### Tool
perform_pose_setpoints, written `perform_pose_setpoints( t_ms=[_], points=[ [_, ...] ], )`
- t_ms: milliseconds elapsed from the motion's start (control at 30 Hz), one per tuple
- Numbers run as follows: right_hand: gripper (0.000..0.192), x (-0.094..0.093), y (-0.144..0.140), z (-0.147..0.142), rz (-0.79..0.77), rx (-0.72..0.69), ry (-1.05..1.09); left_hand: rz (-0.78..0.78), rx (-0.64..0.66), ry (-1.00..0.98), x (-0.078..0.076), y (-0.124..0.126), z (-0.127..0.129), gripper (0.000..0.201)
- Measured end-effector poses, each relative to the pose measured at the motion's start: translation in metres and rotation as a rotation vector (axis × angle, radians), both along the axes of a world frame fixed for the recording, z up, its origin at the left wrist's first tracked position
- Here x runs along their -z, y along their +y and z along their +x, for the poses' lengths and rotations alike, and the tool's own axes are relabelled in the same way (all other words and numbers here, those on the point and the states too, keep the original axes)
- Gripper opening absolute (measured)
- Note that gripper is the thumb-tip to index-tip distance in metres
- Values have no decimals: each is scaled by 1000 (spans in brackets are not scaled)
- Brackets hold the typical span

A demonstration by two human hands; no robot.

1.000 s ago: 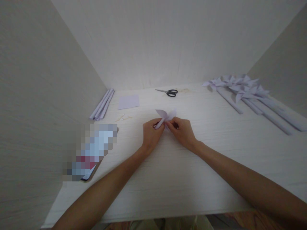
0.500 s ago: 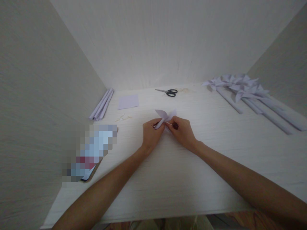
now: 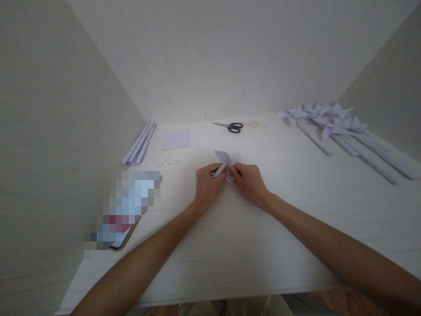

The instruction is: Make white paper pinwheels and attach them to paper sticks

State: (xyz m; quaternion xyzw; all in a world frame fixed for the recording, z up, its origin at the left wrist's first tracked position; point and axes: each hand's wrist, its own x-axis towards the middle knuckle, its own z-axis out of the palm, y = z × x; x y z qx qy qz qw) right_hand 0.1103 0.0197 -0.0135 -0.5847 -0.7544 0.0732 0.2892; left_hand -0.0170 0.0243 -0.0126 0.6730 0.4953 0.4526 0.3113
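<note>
A small pale lilac folded paper pinwheel (image 3: pixel 226 159) is held at the middle of the white table (image 3: pixel 230 245). My left hand (image 3: pixel 207 184) pinches its left side. My right hand (image 3: pixel 250 181) pinches it from the right, fingertips meeting at the paper's centre. Two curved paper blades stick up behind my fingers. Whether my right fingers also hold a thin stick is hidden.
Black scissors (image 3: pixel 232 127) lie at the back. A lilac paper square (image 3: pixel 176 139) and several rolled paper sticks (image 3: pixel 140 143) are back left, with small toothpick bits (image 3: pixel 169 162) nearby. Several finished pinwheels on sticks (image 3: pixel 342 129) lie at right. A blurred flat object (image 3: pixel 123 208) lies at left.
My right fingers have closed in on the paper's centre; a thin stick seen at my right fingertips half a second ago no longer shows. The hands stay in place.
</note>
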Motion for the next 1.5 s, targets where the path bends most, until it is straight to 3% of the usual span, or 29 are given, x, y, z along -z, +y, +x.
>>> perform_pose_setpoints(
  t_ms=[233, 533, 1167, 1500],
  points=[
    [35, 0, 1, 1, 16, -13, 82, 18, -19, -10, -1, 0, 1, 18],
    [12, 0, -4, 2, 96, -13, 258, -22, -108, -59, -2, 3, -1, 17],
    [23, 0, -2, 1, -10, -38, -3, -10, -91, 16, -1, 2, -1, 18],
    [27, 1, 0, 1, -40, -9, 50, 19, -67, 52, -1, 1, -1, 18]
  ],
)
